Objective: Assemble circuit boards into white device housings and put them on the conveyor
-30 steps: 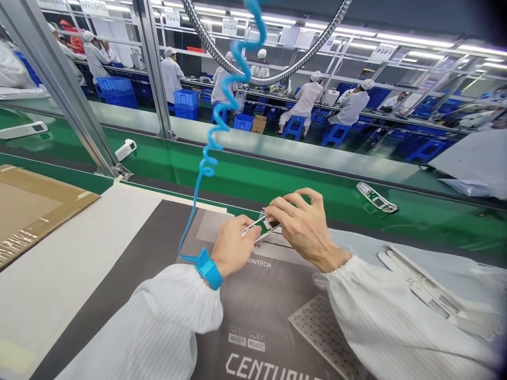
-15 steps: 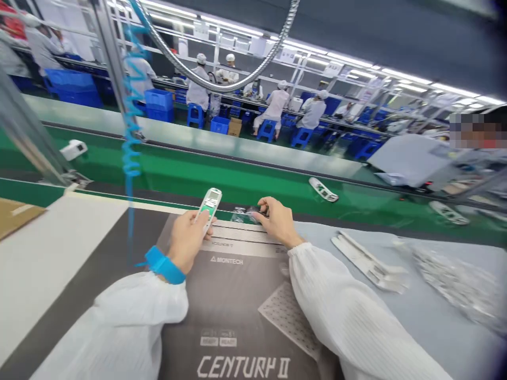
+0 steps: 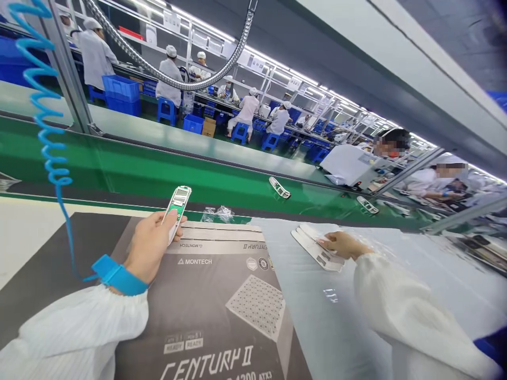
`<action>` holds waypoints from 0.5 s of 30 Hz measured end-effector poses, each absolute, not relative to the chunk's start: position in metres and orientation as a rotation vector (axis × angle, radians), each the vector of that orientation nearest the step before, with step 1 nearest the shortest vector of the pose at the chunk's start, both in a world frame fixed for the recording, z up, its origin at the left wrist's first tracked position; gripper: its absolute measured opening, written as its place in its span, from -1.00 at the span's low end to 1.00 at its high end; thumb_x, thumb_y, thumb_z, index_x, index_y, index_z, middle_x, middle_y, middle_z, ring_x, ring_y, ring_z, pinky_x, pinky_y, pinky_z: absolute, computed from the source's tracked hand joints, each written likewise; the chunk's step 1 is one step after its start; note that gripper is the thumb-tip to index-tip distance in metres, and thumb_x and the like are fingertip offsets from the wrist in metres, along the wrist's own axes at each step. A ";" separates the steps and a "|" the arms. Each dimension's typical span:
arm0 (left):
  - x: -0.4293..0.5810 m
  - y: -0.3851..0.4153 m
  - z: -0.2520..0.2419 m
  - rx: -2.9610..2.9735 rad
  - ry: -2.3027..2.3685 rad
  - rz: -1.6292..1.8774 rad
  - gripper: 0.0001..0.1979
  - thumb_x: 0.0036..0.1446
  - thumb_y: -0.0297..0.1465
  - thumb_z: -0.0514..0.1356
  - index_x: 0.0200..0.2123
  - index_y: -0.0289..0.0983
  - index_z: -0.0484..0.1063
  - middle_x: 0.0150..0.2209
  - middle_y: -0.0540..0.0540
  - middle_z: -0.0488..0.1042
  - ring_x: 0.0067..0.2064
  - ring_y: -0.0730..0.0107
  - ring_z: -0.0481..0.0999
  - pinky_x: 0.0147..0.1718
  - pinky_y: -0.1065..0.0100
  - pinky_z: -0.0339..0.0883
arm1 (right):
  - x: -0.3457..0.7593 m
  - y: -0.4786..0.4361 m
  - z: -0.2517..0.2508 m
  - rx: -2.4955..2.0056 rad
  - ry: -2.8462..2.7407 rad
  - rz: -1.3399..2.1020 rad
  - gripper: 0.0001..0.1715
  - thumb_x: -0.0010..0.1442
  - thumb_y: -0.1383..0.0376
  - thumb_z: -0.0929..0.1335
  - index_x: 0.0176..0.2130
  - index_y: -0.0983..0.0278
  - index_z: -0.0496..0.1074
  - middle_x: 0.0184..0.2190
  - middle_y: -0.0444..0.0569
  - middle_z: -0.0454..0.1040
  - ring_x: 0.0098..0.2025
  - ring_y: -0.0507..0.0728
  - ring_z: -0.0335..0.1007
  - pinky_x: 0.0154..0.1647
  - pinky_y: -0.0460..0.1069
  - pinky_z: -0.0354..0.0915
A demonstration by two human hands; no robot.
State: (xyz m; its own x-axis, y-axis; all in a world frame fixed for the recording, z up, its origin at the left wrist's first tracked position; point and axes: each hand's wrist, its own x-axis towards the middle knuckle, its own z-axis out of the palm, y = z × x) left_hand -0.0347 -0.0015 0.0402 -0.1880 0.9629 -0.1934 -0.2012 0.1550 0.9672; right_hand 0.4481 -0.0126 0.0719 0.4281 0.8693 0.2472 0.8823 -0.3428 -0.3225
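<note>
Two hands are at work here, and there are four white casings in plain sight if the pile counts as two. The left hand point(image 3: 152, 248) holds one slim white casing point(image 3: 177, 208) with a green patch on it, upright and slightly tilted, its lower part inside the curled fingers. Those fingers are pressed together around it, with the thumb side against its face.

The right hand point(image 3: 346, 244) lies well apart, its fingers point(image 3: 327, 241) extended, close together and resting on a pile of white casings point(image 3: 317, 249). It doesn't seem to be pinching them. The pile looks like two pieces, though from here I can't be sure of the count.

That pile sits on a pale grey sheet point(image 3: 312, 327), just beside the right edge of a Montech Century II carton point(image 3: 206, 311). Most of the carton's top is open room between the hands.

Beyond its far edge, two more casings lie apart on the green conveyor belt point(image 3: 158, 169): one point(image 3: 279, 187) nearer the middle, the other point(image 3: 367, 205) further right. One scrap of clear plastic point(image 3: 217, 214) lies by the carton's far edge. A blue wrist strap point(image 3: 119, 275) circles the left wrist, with a blue coiled cord point(image 3: 47, 121) rising from it.
</note>
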 end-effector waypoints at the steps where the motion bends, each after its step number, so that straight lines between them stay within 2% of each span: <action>1: -0.034 -0.002 0.040 0.834 1.273 1.311 -0.59 0.01 -0.10 0.31 -0.29 -0.36 0.48 -0.37 -0.09 0.53 -0.47 0.51 0.39 -0.50 0.43 0.26 | 0.452 -0.014 0.075 -2.333 -1.494 0.047 -0.56 -0.16 0.31 0.53 -0.81 0.25 0.29 -0.80 -0.09 0.25 -0.67 0.05 0.15 -0.49 0.05 0.04; 4: -0.033 -0.003 0.042 0.840 1.186 1.307 -0.56 -0.01 -0.10 0.34 -0.25 -0.36 0.44 -0.26 -0.12 0.54 -0.45 0.52 0.40 -0.48 0.42 0.29 | 0.446 -0.013 0.088 -2.412 -1.528 0.303 -0.60 0.05 0.21 0.44 -0.71 0.26 0.39 -0.73 -0.03 0.33 -0.65 0.04 0.16 -0.49 0.07 0.03; 6: -0.032 -0.004 0.045 0.847 1.126 1.291 -0.56 0.01 -0.13 0.34 -0.20 -0.34 0.39 -0.22 -0.12 0.53 -0.43 0.52 0.41 -0.46 0.42 0.32 | 0.419 -0.009 0.097 -2.307 -1.656 0.529 -0.65 0.15 0.08 0.37 -0.49 0.26 0.53 -0.59 0.00 0.45 -0.58 0.07 0.24 -0.49 0.05 0.07; 8: -0.030 -0.005 0.047 0.866 1.083 1.275 -0.57 0.04 -0.15 0.33 -0.15 -0.31 0.35 -0.17 -0.12 0.53 -0.42 0.53 0.41 -0.44 0.42 0.33 | 0.370 -0.004 0.101 -2.055 -1.921 0.778 -0.61 0.16 0.01 0.35 -0.19 0.21 0.57 -0.36 0.00 0.56 -0.41 0.13 0.37 -0.42 0.02 0.17; 10: -0.030 -0.006 0.047 0.920 1.071 1.256 -0.57 0.08 -0.14 0.31 -0.10 -0.29 0.34 -0.14 -0.12 0.54 -0.43 0.54 0.40 -0.44 0.43 0.33 | 0.308 0.001 0.095 -1.741 -2.238 0.915 -0.57 0.21 0.06 0.32 -0.02 0.19 0.53 -0.14 -0.01 0.57 -0.21 0.19 0.44 -0.25 0.02 0.26; 12: -0.030 -0.005 0.046 0.983 1.103 1.241 -0.56 0.16 -0.07 0.23 -0.05 -0.27 0.37 -0.15 -0.12 0.55 -0.46 0.55 0.38 -0.47 0.43 0.31 | 0.245 0.007 0.080 -1.428 -2.432 0.979 -0.62 0.27 0.16 0.27 -0.02 0.20 0.53 -0.09 -0.02 0.56 -0.11 0.19 0.44 -0.10 0.03 0.27; 15: -0.032 -0.001 0.040 1.083 1.215 1.228 -0.50 0.24 0.00 0.08 0.03 -0.24 0.40 -0.21 -0.12 0.56 -0.46 0.49 0.39 -0.45 0.40 0.32 | 0.180 0.014 0.053 -1.302 -2.403 0.942 -0.70 0.26 0.25 0.28 -0.11 0.23 0.56 -0.15 0.01 0.58 -0.13 0.18 0.45 -0.08 0.05 0.29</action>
